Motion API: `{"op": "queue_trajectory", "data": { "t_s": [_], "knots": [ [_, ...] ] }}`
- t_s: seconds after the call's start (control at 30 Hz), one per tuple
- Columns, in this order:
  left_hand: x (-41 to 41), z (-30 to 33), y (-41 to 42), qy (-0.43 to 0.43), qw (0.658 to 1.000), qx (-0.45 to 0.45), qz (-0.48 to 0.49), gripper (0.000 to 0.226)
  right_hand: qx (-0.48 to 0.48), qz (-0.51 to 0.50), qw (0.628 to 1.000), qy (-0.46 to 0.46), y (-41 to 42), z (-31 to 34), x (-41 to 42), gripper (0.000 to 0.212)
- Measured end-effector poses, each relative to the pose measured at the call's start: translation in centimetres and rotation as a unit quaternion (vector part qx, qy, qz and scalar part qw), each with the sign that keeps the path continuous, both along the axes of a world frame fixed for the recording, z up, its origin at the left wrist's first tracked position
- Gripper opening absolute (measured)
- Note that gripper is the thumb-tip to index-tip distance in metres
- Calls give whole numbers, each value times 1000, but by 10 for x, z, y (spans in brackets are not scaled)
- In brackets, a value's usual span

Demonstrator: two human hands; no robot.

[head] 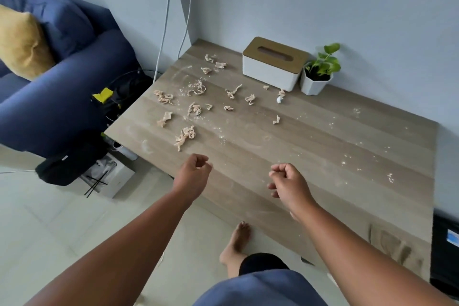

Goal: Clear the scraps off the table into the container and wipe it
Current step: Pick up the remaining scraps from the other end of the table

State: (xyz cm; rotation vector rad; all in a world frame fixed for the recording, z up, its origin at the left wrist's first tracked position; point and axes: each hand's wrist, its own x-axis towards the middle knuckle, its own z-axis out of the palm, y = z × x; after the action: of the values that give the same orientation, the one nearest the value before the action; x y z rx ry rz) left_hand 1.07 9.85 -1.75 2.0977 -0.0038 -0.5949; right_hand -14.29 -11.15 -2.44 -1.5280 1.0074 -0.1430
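Both the left hand and right hand hover curled, holding nothing. Best gather dough scraps from the table's left edge inward; no container shows.

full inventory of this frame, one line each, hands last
table: one, grey-brown wood, centre.
dough scraps: about eighteen, beige, table's far left.
flour specks: white, scattered, right side.
tissue box: one, white with brown lid, by wall.
potted plant: one, green in white pot, right of box.
sofa: one, navy, left.
cushion: one, mustard, on sofa.
cables: two, white, down wall.
foot: one, bare, on floor.
left hand: fingers curled, holds nothing.
right hand: fingers curled, holds nothing.
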Motion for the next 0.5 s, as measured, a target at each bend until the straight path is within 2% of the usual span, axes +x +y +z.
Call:
{"op": "queue_trajectory", "data": {
  "t_s": [0.2, 0.33, 0.5],
  "knots": [
    [64, -10, 9, -94, 982, 130, -97, 31, -48, 8, 998, 50, -36, -27, 52, 10],
    [107, -6, 12, -89, 975, 179, -94, 36, -91, 32, 991, 97, -63, -37, 82, 12],
    [152, -6, 5, -98, 965, 211, -122, 39, -139, 45, 983, 114, -90, -38, 120, 18]
  ]
}}
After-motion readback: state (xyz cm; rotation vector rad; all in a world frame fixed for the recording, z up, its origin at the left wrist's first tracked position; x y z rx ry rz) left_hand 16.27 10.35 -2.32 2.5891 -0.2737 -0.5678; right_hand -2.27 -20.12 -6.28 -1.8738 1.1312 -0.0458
